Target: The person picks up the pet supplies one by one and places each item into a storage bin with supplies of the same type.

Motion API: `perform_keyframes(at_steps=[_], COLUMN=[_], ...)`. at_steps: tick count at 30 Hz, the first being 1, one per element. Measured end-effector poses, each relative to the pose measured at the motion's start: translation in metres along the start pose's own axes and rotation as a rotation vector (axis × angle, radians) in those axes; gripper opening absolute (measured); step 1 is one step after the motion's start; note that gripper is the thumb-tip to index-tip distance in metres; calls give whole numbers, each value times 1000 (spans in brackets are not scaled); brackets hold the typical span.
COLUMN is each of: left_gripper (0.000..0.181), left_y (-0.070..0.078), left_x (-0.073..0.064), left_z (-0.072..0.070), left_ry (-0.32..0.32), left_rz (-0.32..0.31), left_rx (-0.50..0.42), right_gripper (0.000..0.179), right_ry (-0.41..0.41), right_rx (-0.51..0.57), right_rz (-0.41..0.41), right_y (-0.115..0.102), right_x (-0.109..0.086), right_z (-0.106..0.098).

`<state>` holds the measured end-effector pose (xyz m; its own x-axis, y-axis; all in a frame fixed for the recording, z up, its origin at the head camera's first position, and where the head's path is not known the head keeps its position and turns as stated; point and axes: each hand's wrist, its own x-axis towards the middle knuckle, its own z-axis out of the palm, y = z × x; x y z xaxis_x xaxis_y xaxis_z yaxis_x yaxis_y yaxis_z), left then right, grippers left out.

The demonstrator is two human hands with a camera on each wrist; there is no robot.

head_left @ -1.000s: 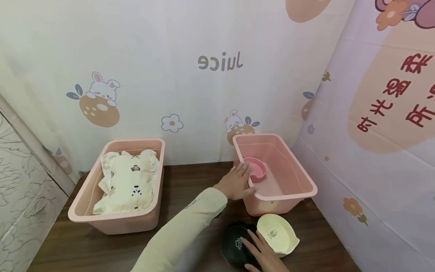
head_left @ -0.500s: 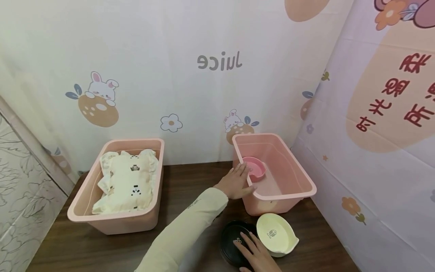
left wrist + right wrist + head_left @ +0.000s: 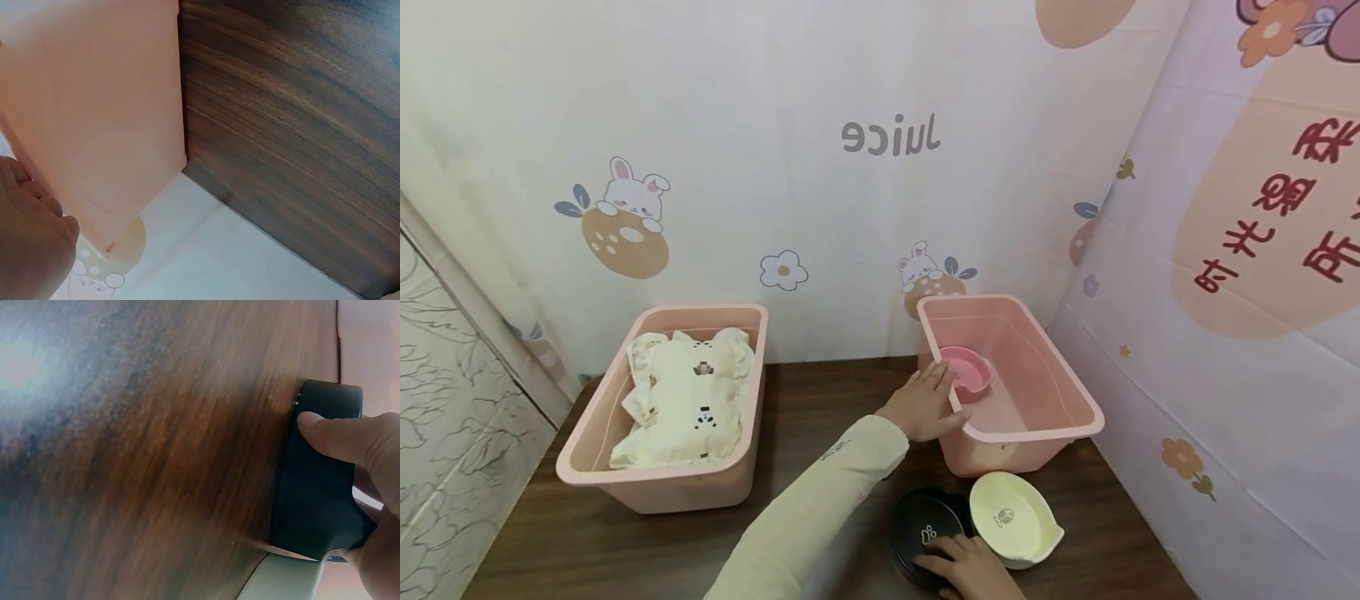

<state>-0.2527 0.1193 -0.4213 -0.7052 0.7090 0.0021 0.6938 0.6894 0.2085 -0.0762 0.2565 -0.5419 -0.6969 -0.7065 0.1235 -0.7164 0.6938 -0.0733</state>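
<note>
My left hand [image 3: 920, 406] rests on the near left rim of the right-hand pink bin [image 3: 1037, 367], its fingers lying fairly straight over the edge. Inside that bin, against the left wall, sits a small pink bowl [image 3: 976, 388]. At the lower right of the head view, my right hand [image 3: 973, 571] holds the rim of a black bowl [image 3: 913, 527] with a paw print inside. In the right wrist view the thumb presses the outer wall of the black bowl [image 3: 312, 487]; the fingers are mostly hidden. A pale yellow bowl [image 3: 1013, 518] with a fish drawing sits beside it.
Another pink bin [image 3: 688, 492] stands on the left, holding a frilled cream pillow [image 3: 696, 396] with small animal prints. Both bins are on a dark wooden table [image 3: 820, 392]. Printed curtains [image 3: 842, 200] close off the back and right side.
My right hand's fingers have drawn back from the middle of the black bowl to its near rim and bent. The left hand stays on the bin's edge.
</note>
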Motion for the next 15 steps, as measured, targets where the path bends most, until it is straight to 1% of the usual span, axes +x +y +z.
perform_keyframes(at_steps=[7,12,15], left_gripper=[78,78,78], left_y=[1,1,1], left_x=[0,3,3], left_z=[2,5,6], left_ry=[12,17,17], left_rz=[-3,-18,-15], left_rx=[34,69,88], right_gripper=[31,26,25], right_ry=[27,88,127], right_rx=[64,33,7], right_rz=[11,-16,-34], right_y=[1,1,1], right_x=[-1,-3,-4], right_z=[1,6,8])
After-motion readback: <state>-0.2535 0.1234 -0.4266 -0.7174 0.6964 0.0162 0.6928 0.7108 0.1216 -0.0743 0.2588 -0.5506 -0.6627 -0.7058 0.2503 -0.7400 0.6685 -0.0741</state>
